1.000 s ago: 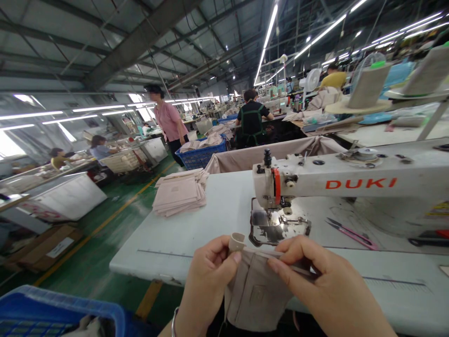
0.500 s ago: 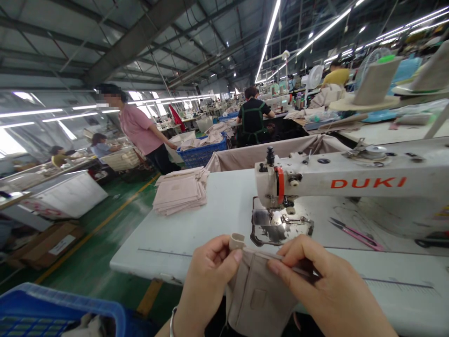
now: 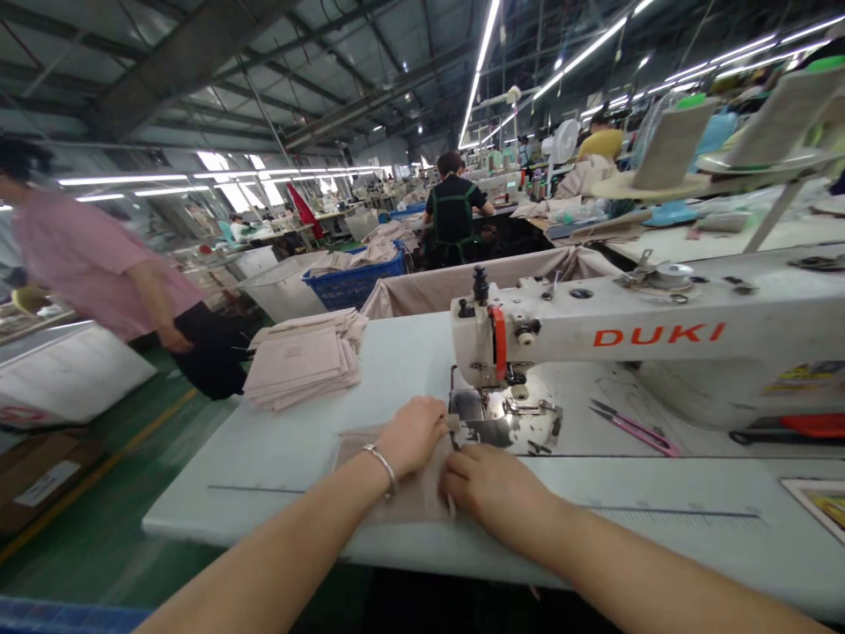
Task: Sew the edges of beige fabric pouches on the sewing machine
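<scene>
Left hand point(image 3: 415, 434): laid palm down on a flat beige cloth piece point(image 3: 360, 451); its fingertips are bent out of sight, so a grasp cannot be told.
Right hand point(image 3: 489, 487): pressed palm down on the cloth's right edge, fingers loose, nothing clenched.
Cloth piece: spread near the front edge of the white surface point(image 3: 264, 462), just left of the needle plate.
Sewing machine point(image 3: 627, 335): white, lettered DUKI in red, set behind both hands.
Cloth stack point(image 3: 300, 363): beige pieces piled by the surface's left edge.
Snips point(image 3: 634, 428): pink, laid right of the needle plate.
</scene>
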Demonstrator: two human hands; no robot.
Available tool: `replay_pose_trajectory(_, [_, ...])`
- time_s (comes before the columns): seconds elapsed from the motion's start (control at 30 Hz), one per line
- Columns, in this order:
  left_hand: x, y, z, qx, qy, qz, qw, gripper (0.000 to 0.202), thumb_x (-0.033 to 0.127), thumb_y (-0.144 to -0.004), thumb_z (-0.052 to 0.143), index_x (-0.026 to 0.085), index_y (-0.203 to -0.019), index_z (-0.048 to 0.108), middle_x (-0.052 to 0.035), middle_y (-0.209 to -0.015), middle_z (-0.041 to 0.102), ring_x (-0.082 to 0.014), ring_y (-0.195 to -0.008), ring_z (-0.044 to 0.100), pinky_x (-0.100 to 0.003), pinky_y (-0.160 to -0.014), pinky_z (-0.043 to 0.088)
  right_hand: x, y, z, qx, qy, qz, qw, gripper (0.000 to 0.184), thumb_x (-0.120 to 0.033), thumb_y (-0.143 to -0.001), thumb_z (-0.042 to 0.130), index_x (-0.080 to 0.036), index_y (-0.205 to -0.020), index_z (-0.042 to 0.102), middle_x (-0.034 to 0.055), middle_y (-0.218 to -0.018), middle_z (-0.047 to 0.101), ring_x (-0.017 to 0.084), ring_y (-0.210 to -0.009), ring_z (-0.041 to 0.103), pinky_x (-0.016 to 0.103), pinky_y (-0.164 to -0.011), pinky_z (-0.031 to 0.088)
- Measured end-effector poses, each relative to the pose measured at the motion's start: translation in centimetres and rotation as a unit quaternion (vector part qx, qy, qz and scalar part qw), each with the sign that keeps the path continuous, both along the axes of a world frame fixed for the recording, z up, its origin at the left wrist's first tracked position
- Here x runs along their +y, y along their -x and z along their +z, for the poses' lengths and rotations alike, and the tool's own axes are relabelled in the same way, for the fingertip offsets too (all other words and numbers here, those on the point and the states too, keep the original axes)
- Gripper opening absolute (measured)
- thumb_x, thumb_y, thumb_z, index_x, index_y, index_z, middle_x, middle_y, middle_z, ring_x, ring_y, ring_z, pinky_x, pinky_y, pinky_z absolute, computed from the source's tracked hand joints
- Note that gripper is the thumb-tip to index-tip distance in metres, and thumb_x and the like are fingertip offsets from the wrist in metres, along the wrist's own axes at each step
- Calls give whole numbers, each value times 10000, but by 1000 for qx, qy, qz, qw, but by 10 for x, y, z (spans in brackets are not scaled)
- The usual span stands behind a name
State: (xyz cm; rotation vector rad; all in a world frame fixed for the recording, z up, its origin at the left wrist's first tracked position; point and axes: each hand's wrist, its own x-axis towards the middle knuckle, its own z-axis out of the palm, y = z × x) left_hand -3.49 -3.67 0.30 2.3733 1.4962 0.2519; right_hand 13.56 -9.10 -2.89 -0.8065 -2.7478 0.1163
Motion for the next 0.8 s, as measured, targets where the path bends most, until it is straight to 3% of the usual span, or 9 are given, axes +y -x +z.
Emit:
replay_pose_trajectory(0.13, [46, -28, -23, 3, -86, 51, 995, 181, 204, -856, 608, 135, -1023, 623, -149, -1132, 577, -311, -1133, 469, -466, -974, 362, 45, -11, -5, -14, -37, -37, 999, 113, -65, -877, 537, -112, -930, 625, 130, -987, 622, 263, -951, 562, 389, -808, 471])
replay_pose_trajectory(0.23, [62, -43, -29, -7, -100, 48, 994, 207, 207, -860, 618, 140, -1055, 635, -143, -1134, 601, -299, -1094, 513, -424, -949, 399, 55, -30, -6, -24, -45, -38, 998, 116, -58, -870, 537, -124, -904, 627, 107, -929, 633, 250, -922, 567, 380, -821, 466])
replay_pose_trajectory(0.33, [54, -48, -33, -18, -89, 23, 996, 155, 203, -893, 564, 131, -982, 671, -128, -995, 650, -270, -940, 591, -380, -844, 463, 48, -47, -8, -22, -42, -33, 998, 96, -88, -876, 551, -152, -873, 622, 75, -900, 637, 220, -876, 573, 351, -818, 472])
replay_pose_trajectory(0.4, [38, -45, -34, -28, -84, 0, 996, 156, 216, -906, 552, 147, -968, 678, -106, -971, 653, -257, -934, 597, -372, -845, 477, 41, -55, -12, -8, -36, -35, 999, 87, -102, -879, 555, -154, -906, 621, 71, -926, 641, 212, -898, 572, 338, -832, 474])
replay_pose_trajectory(0.6, [5, -29, -35, -60, -91, -83, 991, 342, 162, -934, 495, 201, -1269, 548, -83, -1203, 566, -226, -1145, 503, -406, -1037, 416, 32, -57, -22, 52, -20, -62, 997, 115, -118, -884, 530, -173, -945, 610, 79, -977, 646, 229, -1023, 543, 386, -909, 434])
replay_pose_trajectory(0.8, [4, -30, -38, -81, -89, -104, 987, 330, 143, -930, 504, 202, -1250, 557, -58, -1236, 574, -216, -1151, 496, -405, -1045, 426, 32, -57, -18, 81, -12, -69, 994, 114, -94, -802, 539, -184, -848, 592, 42, -878, 643, 203, -911, 566, 341, -819, 430])
